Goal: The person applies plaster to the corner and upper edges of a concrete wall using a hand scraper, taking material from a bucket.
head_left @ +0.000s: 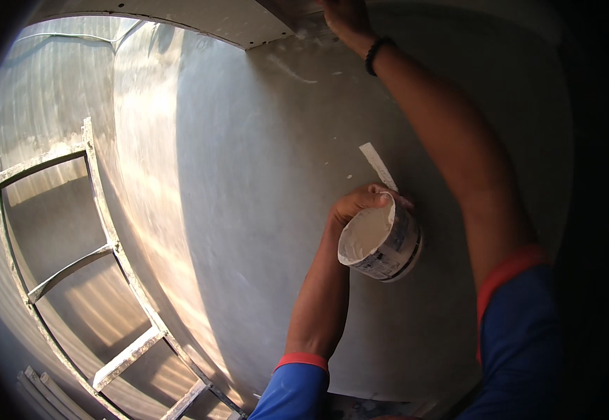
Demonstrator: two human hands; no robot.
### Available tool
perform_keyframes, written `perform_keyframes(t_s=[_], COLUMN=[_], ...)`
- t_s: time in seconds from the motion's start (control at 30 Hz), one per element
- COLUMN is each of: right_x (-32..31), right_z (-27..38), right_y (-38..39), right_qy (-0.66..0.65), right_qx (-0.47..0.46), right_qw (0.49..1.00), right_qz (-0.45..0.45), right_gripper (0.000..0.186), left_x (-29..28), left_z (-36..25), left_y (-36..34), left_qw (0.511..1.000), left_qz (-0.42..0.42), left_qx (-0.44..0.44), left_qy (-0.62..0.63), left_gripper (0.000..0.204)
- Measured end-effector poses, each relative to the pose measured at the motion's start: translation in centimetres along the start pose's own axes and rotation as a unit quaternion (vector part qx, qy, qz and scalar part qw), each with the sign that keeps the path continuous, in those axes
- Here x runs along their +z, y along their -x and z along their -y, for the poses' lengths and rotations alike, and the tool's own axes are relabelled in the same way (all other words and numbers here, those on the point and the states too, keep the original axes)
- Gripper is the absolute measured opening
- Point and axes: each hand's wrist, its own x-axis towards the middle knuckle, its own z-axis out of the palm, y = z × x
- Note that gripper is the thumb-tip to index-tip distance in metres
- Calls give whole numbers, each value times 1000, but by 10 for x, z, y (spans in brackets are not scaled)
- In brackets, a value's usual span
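Note:
My left hand (360,203) is closed around the rim of a small round tub (395,246), tilted so its mouth shows. Pale, creamy filler (369,231) coats its inside, and smears mark its outer wall. A narrow white strip (376,165) sticks up from behind the left fingers; its lower end is hidden. Raised to the top edge, my right hand (346,22) has its fingers curled, partly cut off by the picture. A dark flat shape (283,12) lies beside it against the ceiling board; whether the hand grips it is unclear.
A pale, spattered ladder (101,217) stands at the left, near the sunlit wall (143,140). Several pipes (45,385) lie at its lower left. The grey wall (248,210) fills the middle. Overhead, the ceiling board (206,21) has a rough edge.

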Motion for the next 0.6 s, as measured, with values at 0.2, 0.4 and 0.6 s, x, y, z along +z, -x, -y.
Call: perform_keyframes(t_s=[0.2,0.4,0.6], right_x=[12,11,-8], right_z=[-16,-2,-4], right_y=[0,5,-9], right_qy=[-71,-29,13], right_qx=[-71,-32,3], right_qw=[995,997,997], right_qz=[30,63,79], right_gripper=[41,37,32], left_x=[5,0,5], left_z=[-3,-2,-4], left_y=[0,3,-2], left_qw=[1000,1000,1000], left_qz=[19,23,30], left_qx=[0,0,-1], left_qy=[7,3,-2], left_gripper=[53,53,53])
